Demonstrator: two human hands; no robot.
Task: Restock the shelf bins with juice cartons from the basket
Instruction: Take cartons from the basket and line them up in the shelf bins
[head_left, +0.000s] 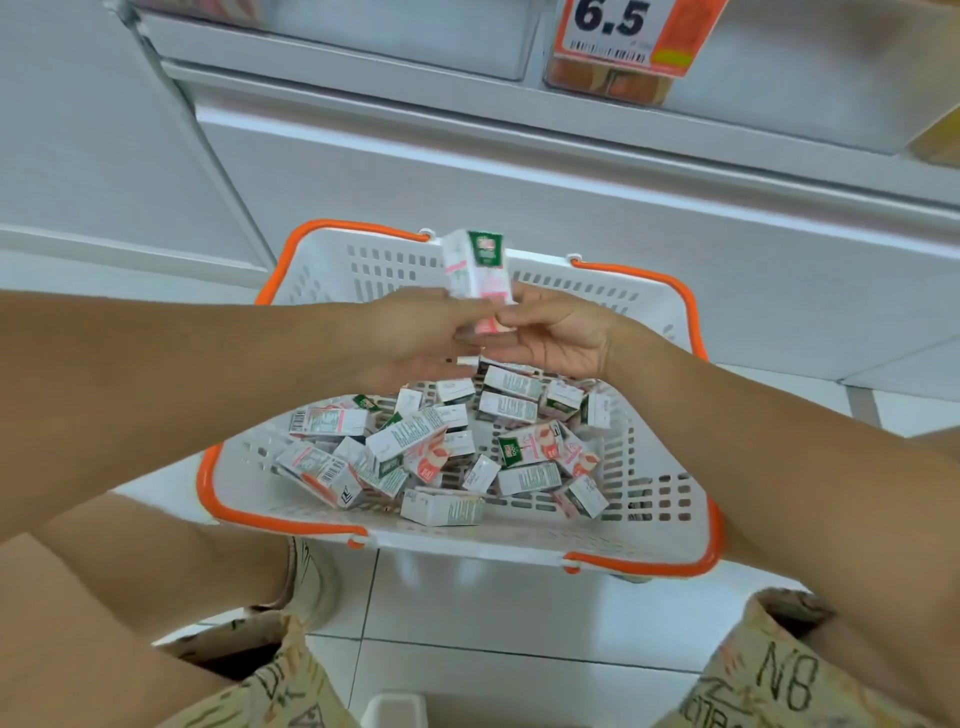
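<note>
Left hand (415, 338) and right hand (558, 335) together pinch 1 boxy juice carton (475, 267) upright above the perforated white plastic basket (660, 499), where loose cartons (441, 452) lie jumbled.

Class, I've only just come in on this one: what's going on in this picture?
A person crouches over a white basket with orange handles, set on a tiled floor before white shelving. Both hands meet above it: the left hand and right hand together hold one juice carton upright. Many more cartons lie jumbled in the basket. A shelf bin above carries a 6.5 price tag, so restocking looks unfinished.
</note>
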